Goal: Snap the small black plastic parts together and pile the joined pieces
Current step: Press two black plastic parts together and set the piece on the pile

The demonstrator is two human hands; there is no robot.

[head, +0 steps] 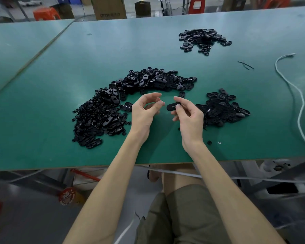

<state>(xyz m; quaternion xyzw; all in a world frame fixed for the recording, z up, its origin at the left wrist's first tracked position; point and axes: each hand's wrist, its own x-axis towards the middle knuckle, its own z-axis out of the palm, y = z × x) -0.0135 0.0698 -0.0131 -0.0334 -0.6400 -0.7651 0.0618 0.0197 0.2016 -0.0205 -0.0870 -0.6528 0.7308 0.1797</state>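
Clock directions run from the hands, mid-frame.

Green table (pixel 60 67) fills the upper half of the view. The biggest thing on it is the crescent heap (pixel 99 117) of loose black parts, sweeping from 8 round to 1 o'clock. It holds oval shells mixed with tiny bits, so it is likely unjoined stock, and there is lots of it.

The right heap (pixel 222 108) is next in size, at 3 o'clock, just beside the right hand. It is mostly ovals and probably the pile of joined pieces, though joins are too small to confirm. The far heap (pixel 202 39) sits at 1 o'clock, well apart, role unclear. A white cable (pixel 303 103) snakes down the table's right side at 3 o'clock.

Both hands are raised above the table in the gap between the crescent and right heaps. The left hand (pixel 144 113) has its fingers curled and thumb tip close to fingertip. I can't tell if a small piece is pinched there. The right hand (pixel 190 118) pinches one oval part (pixel 173 106) between thumb and fingers, end pointing at 9 o'clock toward the left hand, not touching it.

Step in hand looks like bringing two halves together, with the snap not yet made.

Progress looks like an early-to-middle stage. Some output is piled, but the stock heap is far bigger than either other heap.

A stray bit (pixel 209 142) and a small ring (pixel 219 142) lie at 5 o'clock near the table edge.
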